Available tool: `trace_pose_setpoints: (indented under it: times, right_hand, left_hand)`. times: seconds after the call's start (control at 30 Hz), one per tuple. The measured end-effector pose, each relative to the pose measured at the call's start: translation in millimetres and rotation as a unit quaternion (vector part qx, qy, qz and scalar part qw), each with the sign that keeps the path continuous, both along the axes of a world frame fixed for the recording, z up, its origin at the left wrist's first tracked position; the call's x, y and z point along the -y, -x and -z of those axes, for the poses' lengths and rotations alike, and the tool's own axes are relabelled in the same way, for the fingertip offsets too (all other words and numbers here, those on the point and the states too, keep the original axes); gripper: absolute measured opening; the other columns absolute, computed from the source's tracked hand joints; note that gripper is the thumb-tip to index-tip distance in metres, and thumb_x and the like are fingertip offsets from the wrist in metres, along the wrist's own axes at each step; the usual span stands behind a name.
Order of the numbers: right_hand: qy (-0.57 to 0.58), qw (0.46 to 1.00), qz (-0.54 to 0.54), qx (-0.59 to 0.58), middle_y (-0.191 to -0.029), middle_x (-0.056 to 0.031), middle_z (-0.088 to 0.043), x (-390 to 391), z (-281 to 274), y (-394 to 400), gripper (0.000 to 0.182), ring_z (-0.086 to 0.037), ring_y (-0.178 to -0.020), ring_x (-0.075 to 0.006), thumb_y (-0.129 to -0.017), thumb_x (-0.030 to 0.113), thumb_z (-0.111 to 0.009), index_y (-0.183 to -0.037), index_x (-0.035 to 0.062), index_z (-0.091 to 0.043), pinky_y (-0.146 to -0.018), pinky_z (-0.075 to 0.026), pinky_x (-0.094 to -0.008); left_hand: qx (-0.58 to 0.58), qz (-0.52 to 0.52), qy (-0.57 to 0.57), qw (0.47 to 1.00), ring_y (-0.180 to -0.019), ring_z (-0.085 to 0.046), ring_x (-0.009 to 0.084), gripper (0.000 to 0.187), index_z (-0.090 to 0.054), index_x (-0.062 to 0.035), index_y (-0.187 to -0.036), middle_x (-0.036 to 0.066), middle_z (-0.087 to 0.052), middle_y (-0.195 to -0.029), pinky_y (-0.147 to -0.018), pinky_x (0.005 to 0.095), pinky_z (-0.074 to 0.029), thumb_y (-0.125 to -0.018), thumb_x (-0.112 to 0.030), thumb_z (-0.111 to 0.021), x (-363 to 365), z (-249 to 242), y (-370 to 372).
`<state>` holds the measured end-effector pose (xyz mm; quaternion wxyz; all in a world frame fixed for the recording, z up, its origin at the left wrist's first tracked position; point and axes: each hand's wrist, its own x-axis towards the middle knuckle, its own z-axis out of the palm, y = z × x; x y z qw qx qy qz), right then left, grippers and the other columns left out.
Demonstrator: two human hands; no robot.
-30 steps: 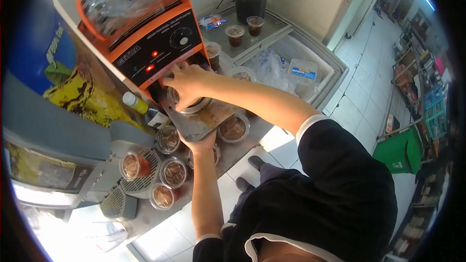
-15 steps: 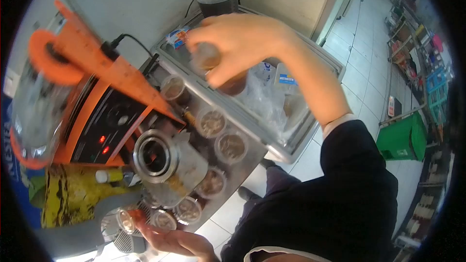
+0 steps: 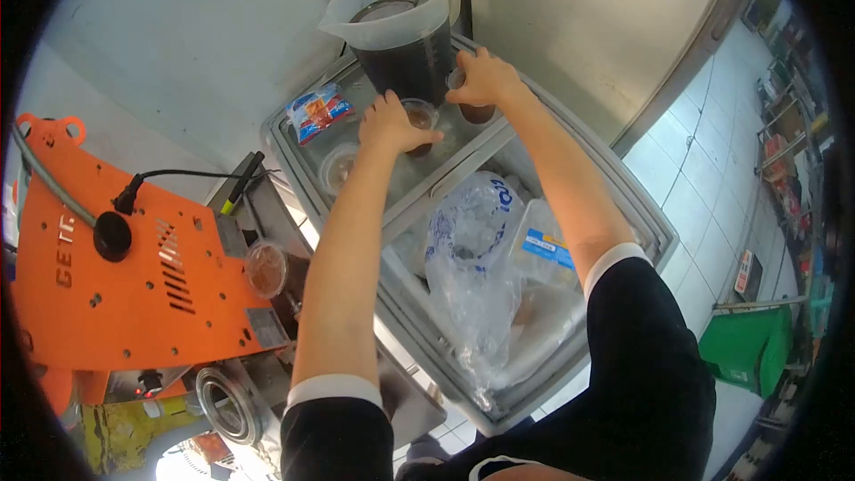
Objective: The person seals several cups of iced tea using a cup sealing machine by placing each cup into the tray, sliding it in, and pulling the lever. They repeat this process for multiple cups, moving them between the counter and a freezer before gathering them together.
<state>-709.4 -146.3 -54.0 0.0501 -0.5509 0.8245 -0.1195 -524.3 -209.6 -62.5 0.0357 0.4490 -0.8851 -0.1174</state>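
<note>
On the glass lid of the chest freezer, my left hand (image 3: 389, 127) is wrapped round the side of a clear plastic cup of brown drink (image 3: 420, 116), its thumb across the front. Further right, the fingers of my right hand (image 3: 487, 82) curve round a second brown-filled cup (image 3: 476, 112). Both cups stand upright just in front of a large clear pitcher (image 3: 405, 49) of dark liquid. To the left of my left hand are another cup (image 3: 338, 167) and a red and blue packet (image 3: 318, 113).
An orange machine (image 3: 134, 258) with a black cable fills the left side. Beside it are a cup (image 3: 267, 269) and a round metal-rimmed vessel (image 3: 228, 403). Plastic bags (image 3: 476, 276) lie inside the open part of the freezer (image 3: 623, 187). A green bin (image 3: 746, 347) stands right.
The view has turned toward the freezer. My left hand has moved from beside the machine up to the freezer lid. My right hand's cup, raised before, now rests near the pitcher.
</note>
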Motion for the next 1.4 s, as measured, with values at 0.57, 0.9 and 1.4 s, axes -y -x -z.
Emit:
trace_pose_setpoints:
  times: [0.57, 0.9, 1.4]
  right_hand:
    - [0.090, 0.982, -0.163, 0.044, -0.120, -0.0218, -0.056, 64, 134, 111, 0.065, -0.054, -0.107, -0.0406, -0.076, 0.038, -0.064, -0.133, 0.0108, -0.046, -0.098, -0.038, -0.0425]
    - [0.121, 0.929, -0.321, 0.139, -0.124, -0.0163, -0.052, -135, -44, -83, 0.070, -0.050, -0.118, -0.0311, -0.070, 0.027, -0.070, -0.135, 0.0123, -0.048, -0.099, -0.039, -0.0400]
    - [-0.025, 0.576, -0.788, 0.216, -0.120, -0.0164, -0.047, -420, -134, -528, 0.076, -0.051, -0.108, -0.0317, -0.060, 0.026, -0.079, -0.129, 0.0165, -0.050, -0.075, -0.055, -0.0407]
  left_hand:
    - [-0.223, -0.112, 0.065, 0.966, -0.105, -0.048, 0.0349, 0.075, -0.050, 0.0061, -0.112, 0.025, -0.048, -0.111, -0.085, 0.0436, -0.043, -0.052, -0.028, -0.078, -111, -12, -21]
    - [-0.307, 0.056, -0.219, 0.924, -0.110, -0.048, 0.0368, 0.087, -0.039, 0.0057, -0.127, 0.021, -0.043, -0.116, -0.090, 0.0409, -0.045, -0.053, -0.019, -0.077, -354, -116, -266]
    - [-0.381, -0.271, -0.017, 0.884, -0.113, -0.054, 0.0305, 0.092, -0.042, -0.0028, -0.132, 0.016, -0.052, -0.121, -0.094, 0.0396, -0.046, -0.051, -0.017, -0.083, -563, -87, -586]
